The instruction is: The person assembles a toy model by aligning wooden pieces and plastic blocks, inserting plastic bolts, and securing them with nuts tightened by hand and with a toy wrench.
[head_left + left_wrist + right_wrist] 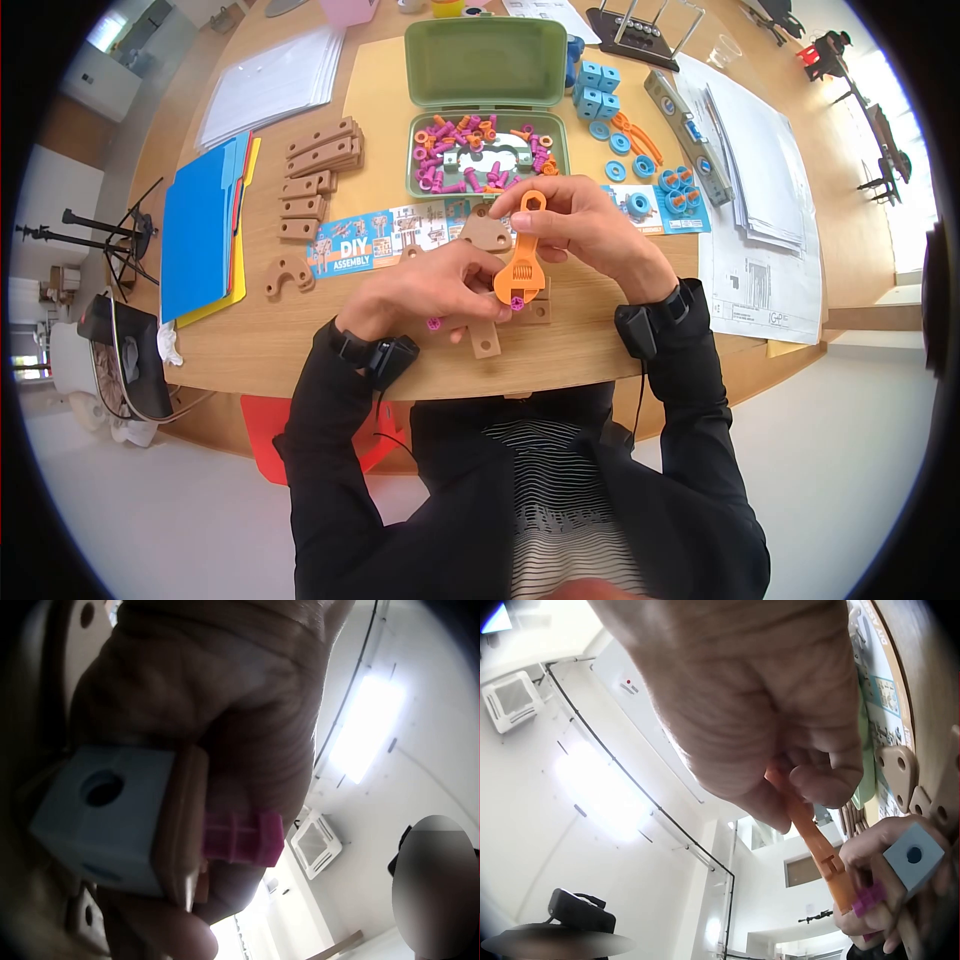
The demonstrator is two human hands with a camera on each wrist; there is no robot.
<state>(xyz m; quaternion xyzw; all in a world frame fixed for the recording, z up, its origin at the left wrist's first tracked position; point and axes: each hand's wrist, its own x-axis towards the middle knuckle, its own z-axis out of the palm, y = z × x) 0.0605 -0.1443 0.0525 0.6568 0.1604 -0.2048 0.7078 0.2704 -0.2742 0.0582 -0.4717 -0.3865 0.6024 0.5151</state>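
My right hand point(598, 228) grips an orange toy wrench point(527, 240) by its handle, thumb and fingers pinching it. The wrench head sits right at a magenta bolt point(868, 898). In my left hand point(430, 288) is a small assembly: a light blue block point(124, 814) against a brown strip point(182, 825), with a magenta bolt point(244, 838) sticking out of the strip. The left fingers curl round this assembly and hide part of it. Just below the hands in the head view lies a brown holed piece point(485, 343).
A green box point(487, 62) holds magenta and orange fasteners. Brown strips point(325, 155) and a curved brown piece point(288, 276) lie left. Blue blocks point(597, 92), blue wheels point(643, 166) and a level point(690, 135) are right. An instruction sheet point(350, 243) lies behind the hands.
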